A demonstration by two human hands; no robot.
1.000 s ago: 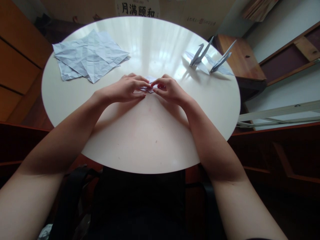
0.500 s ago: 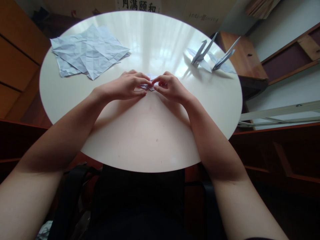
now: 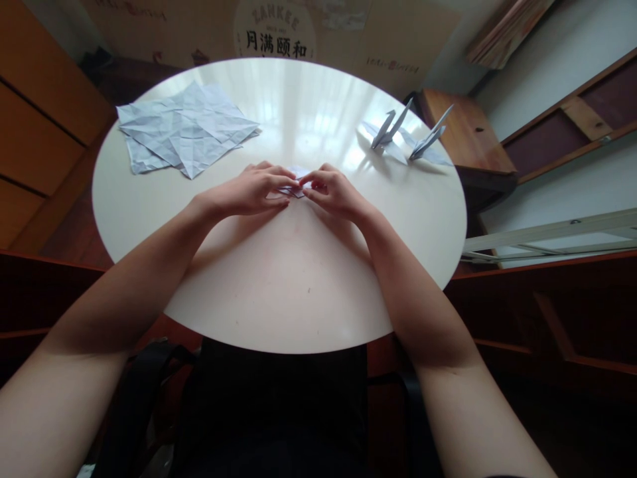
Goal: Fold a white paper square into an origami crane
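Note:
A small folded piece of white paper (image 3: 297,191) lies on the table between my hands, mostly covered by the fingers. From the left, my left hand (image 3: 261,188) grips it, fingers bent over the top and thumb at the near edge. On the other side my right hand (image 3: 329,190) pinches the paper with thumb and index finger, the other fingers curled. The fingertips of both hands almost meet over its middle. The exact folds beneath the fingers are hidden.
The round white table (image 3: 279,299) carries a stack of creased paper sheets (image 3: 186,129) at the far left. Two folded paper cranes (image 3: 391,139) stand at the far right. A wooden cabinet (image 3: 462,133) is beyond the right edge, and a cardboard panel (image 3: 348,40) behind.
My view has tilted up a little, so the table sits lower and more of the cardboard behind shows. Both hands keep their hold on the folded paper with hardly any movement.

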